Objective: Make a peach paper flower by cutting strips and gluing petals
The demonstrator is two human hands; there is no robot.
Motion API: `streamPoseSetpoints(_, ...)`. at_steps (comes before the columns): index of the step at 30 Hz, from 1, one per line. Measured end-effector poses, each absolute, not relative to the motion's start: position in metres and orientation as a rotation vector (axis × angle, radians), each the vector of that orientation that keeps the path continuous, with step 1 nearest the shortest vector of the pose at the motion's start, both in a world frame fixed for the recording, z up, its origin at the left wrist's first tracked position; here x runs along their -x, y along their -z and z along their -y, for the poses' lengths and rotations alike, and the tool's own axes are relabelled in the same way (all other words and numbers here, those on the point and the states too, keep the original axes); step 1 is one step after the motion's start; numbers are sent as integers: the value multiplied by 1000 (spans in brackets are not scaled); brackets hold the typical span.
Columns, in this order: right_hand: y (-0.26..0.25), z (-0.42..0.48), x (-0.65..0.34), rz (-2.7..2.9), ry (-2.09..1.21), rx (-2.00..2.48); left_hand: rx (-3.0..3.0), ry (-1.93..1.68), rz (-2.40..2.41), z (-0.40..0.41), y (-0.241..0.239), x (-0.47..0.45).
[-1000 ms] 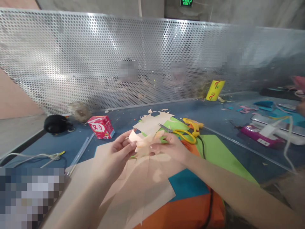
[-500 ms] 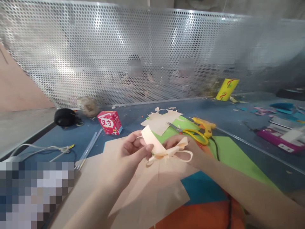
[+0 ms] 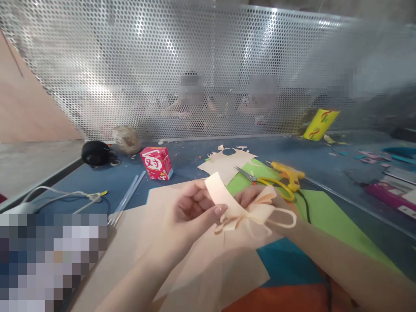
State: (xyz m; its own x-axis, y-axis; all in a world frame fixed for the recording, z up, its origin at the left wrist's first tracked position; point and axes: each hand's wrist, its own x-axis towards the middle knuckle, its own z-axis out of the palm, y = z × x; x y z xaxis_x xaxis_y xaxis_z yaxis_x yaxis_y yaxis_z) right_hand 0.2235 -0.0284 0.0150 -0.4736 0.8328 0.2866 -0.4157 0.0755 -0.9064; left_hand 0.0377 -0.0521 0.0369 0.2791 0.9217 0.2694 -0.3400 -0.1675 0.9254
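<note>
My left hand (image 3: pixel 188 212) and my right hand (image 3: pixel 256 199) hold a peach paper bow (image 3: pixel 250 212) between them, just above the table. The left thumb and fingers pinch the bow's middle, and a wide strip of it stands up over the thumb. Fingers of the right hand are curled behind the looped right side. A thin loop sticks out to the right. Below the hands lie peach paper sheets (image 3: pixel 195 268) on blue, orange and green paper.
Yellow scissors (image 3: pixel 269 182) and a yellow glue gun (image 3: pixel 289 173) lie past my right hand. A red carton (image 3: pixel 156 162), glue sticks (image 3: pixel 128 197), a black object (image 3: pixel 95 153) and a white cable (image 3: pixel 58 195) lie left. A perforated metal screen (image 3: pixel 195 65) closes the back, with people behind it.
The flat cut paper between my hands has been drawn into a bow with loops. The view shifted, so the hands sit lower and slightly further right in the picture.
</note>
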Motion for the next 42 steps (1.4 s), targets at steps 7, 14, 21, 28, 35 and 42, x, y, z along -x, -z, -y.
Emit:
streamPoseSetpoints(7, -10, 27, -219, 1228, -1439, 692, -1335, -1362, -653, 51, -36, -39)
streamPoseSetpoints(14, -12, 28, -213, 1180, -1419, 871, -1393, -1372, -880, 50, -34, -49)
streamPoseSetpoints(21, -11, 28, -213, 1168, -1438, 843, -1402, -1402, -979, 47, -32, -49)
streamPoseSetpoints(28, -18, 30, -213, 1259, -1362, 939, -1408, -1349, -1132, 48, -37, -49)
streamPoseSetpoints(35, -20, 31, -215, 1418, -1201, 1040, -1404, -1452, -1269, 46, -37, -50)
streamPoseSetpoints(42, -17, 32, -217, 1594, -1071, 1021, -1518, -1445, -1301, 43, -34, -47)
